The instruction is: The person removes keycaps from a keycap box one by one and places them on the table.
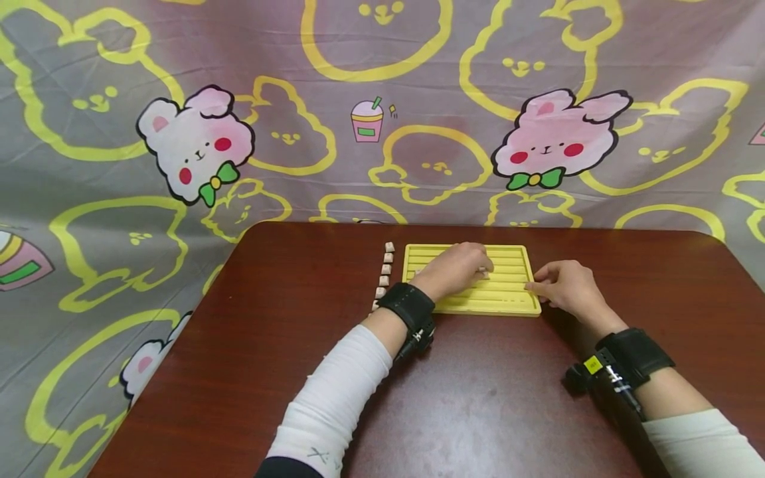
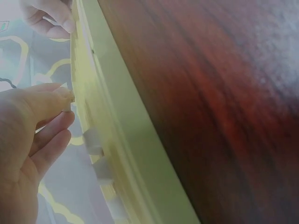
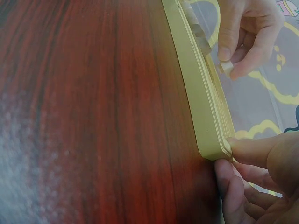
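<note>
A yellow ridged tray (image 1: 478,308) lies on the table toward its back. My left hand (image 1: 455,269) is over the tray's middle and pinches a small off-white keycap (image 3: 226,68) between thumb and fingertips, close above the ridges. My right hand (image 1: 568,289) grips the tray's right edge near the front corner, thumb on top and fingers against the side. Several keycaps (image 2: 103,170) sit in the tray toward its left end, mostly hidden by the left forearm in the head view.
Left of the tray, several loose keycaps (image 1: 386,269) stand in a line running front to back; the left wrist covers its near end. The dark red wooden table (image 1: 287,318) ends at a patterned cloth (image 1: 299,133) behind.
</note>
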Action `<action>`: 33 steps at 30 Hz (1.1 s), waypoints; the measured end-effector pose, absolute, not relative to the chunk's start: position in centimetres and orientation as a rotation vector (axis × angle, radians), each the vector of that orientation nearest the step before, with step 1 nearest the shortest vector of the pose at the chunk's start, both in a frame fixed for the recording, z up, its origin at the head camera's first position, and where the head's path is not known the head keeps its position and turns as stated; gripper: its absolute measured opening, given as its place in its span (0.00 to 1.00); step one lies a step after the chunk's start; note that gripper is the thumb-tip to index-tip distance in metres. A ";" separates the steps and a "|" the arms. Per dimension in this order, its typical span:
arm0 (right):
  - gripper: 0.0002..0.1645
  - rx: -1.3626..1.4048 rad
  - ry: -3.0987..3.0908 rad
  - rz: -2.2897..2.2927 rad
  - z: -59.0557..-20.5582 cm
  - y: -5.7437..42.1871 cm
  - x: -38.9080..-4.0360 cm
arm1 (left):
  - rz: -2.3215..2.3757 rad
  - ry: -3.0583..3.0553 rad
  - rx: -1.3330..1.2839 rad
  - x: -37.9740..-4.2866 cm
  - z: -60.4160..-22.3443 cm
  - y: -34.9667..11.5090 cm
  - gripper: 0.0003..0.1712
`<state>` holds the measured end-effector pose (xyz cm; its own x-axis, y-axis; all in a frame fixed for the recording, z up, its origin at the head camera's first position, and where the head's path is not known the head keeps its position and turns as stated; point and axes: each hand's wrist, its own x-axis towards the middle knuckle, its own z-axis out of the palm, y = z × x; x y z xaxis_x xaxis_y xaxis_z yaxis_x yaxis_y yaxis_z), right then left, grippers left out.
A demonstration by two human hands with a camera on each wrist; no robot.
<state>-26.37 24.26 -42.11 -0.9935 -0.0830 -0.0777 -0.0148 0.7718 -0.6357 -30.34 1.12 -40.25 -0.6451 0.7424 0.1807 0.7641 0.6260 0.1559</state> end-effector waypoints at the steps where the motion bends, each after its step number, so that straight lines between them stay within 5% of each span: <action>1: 0.23 -0.081 2.862 -1.026 -42.1 24.3 -26.4 | -0.327 -2.743 -1.273 -30.3 -40.2 1.1 0.07; 33: 0.22 -0.061 2.865 -1.026 -42.2 24.2 -26.4 | -0.242 -2.724 -1.369 -28.4 -37.6 -0.7 0.10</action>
